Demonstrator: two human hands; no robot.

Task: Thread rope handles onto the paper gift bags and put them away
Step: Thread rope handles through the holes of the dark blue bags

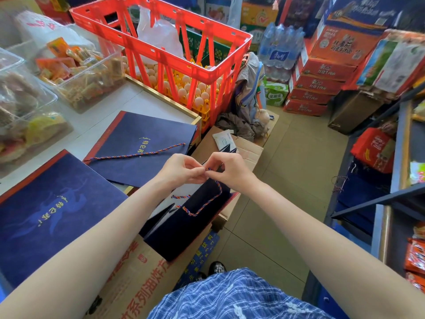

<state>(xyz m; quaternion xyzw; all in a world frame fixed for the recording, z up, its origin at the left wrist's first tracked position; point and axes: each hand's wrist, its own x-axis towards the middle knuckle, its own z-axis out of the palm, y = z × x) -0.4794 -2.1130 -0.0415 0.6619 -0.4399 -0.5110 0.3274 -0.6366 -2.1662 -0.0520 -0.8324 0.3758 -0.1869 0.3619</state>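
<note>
Left hand (178, 169) and right hand (226, 168) both pinching twisted multicolour rope handle (208, 201) at its end. Handle looped over matte navy paper bag (184, 223) standing in corrugated cardboard box (138, 272).

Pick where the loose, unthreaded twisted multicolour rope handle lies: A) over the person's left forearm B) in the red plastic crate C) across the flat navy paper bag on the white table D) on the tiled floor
C: the loose twisted multicolour rope handle lies diagonally across the flat navy paper bag on the white table, clear of both hands.
</note>
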